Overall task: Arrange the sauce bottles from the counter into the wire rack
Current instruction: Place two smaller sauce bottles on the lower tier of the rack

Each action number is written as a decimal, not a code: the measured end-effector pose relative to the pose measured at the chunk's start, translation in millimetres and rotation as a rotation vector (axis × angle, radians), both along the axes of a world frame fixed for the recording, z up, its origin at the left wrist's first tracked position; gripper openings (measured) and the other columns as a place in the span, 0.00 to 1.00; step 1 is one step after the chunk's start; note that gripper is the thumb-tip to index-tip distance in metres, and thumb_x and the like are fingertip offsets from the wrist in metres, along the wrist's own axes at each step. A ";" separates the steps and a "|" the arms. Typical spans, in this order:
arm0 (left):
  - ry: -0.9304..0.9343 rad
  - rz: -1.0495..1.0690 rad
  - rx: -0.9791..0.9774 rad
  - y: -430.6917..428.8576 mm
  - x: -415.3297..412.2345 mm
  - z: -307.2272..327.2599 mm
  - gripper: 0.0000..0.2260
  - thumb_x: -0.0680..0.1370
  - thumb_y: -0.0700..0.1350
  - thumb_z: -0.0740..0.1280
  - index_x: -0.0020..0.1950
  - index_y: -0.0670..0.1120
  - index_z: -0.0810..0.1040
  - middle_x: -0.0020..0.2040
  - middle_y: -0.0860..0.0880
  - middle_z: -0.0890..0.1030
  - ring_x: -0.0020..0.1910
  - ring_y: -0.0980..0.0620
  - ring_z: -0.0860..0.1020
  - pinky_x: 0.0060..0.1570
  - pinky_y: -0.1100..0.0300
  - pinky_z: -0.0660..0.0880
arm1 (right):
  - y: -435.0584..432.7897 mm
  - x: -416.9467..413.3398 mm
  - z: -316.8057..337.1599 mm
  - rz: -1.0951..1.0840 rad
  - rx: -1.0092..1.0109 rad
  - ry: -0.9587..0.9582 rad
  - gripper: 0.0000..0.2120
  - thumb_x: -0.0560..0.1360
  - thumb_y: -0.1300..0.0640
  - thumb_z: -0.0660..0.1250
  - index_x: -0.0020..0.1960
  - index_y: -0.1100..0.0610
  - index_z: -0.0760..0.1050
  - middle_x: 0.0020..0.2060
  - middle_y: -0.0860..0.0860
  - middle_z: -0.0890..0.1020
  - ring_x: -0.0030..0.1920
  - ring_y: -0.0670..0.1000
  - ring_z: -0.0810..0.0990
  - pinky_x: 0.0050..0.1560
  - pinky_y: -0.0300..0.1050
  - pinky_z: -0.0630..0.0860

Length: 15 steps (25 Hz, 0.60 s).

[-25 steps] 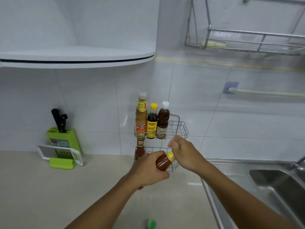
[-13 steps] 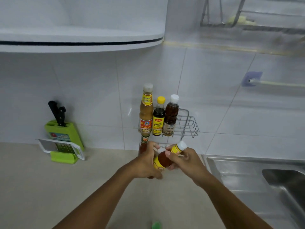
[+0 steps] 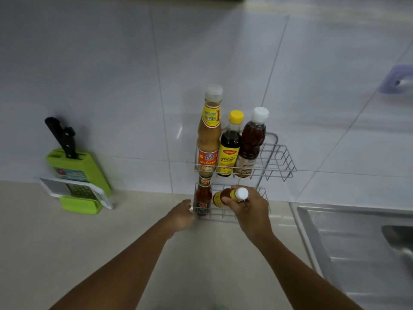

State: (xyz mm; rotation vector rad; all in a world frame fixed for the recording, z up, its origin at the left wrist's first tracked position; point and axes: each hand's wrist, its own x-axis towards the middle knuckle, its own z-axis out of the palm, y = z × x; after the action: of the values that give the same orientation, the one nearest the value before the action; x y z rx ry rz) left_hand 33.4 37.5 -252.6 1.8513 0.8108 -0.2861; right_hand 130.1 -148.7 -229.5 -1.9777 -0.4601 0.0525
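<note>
A two-tier wire rack [image 3: 282,158] stands against the tiled wall. Its upper tier holds a tall tan sauce bottle [image 3: 208,135], a dark bottle with a yellow cap [image 3: 230,147] and a brown bottle with a white cap [image 3: 251,144]. In the lower tier stands a red sauce bottle [image 3: 202,197]. My right hand [image 3: 249,211] is shut on a small orange-brown bottle with a white cap [image 3: 225,197], tilted over the lower tier beside the red one. My left hand [image 3: 181,217] rests at the rack's lower left corner; whether it grips the wire is unclear.
A green knife block [image 3: 82,170] with a black-handled knife and a white grater [image 3: 73,190] lean on the wall at the left. A steel sink [image 3: 357,242] lies to the right. A purple wall hook [image 3: 397,79] sits at the upper right.
My left hand let go of the small bottle and moved to the rack's lower left corner. My right hand carried the bottle forward into the lower tier. The camera tilted down and closer.
</note>
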 end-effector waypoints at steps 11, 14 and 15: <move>0.021 -0.031 -0.033 8.1 19.7 -16.8 0.20 0.77 0.34 0.58 0.65 0.43 0.79 0.60 0.43 0.82 0.54 0.46 0.78 0.51 0.60 0.71 | 33.4 35.1 -25.9 0.102 -0.269 0.046 0.16 0.72 0.49 0.77 0.53 0.56 0.78 0.41 0.51 0.84 0.42 0.53 0.82 0.40 0.42 0.75; 0.012 -0.020 -0.048 9.4 20.3 -17.3 0.20 0.77 0.34 0.58 0.66 0.44 0.79 0.60 0.43 0.82 0.55 0.46 0.78 0.53 0.60 0.72 | 44.1 41.1 -29.3 0.128 -0.392 -0.021 0.20 0.72 0.44 0.77 0.56 0.55 0.78 0.47 0.49 0.85 0.46 0.52 0.82 0.46 0.47 0.78; 0.008 -0.015 -0.056 9.6 20.0 -18.3 0.20 0.77 0.34 0.58 0.66 0.44 0.79 0.61 0.43 0.82 0.56 0.46 0.78 0.53 0.60 0.72 | 46.1 42.7 -28.5 0.131 -0.409 -0.033 0.20 0.72 0.43 0.76 0.56 0.54 0.78 0.48 0.49 0.85 0.47 0.52 0.82 0.48 0.48 0.79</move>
State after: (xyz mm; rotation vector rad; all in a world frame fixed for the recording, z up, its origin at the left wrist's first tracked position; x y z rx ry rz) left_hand 53.4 47.1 -271.0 1.8056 0.7871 -0.3222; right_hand 172.8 -102.6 -258.0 -2.3475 -0.6390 0.2109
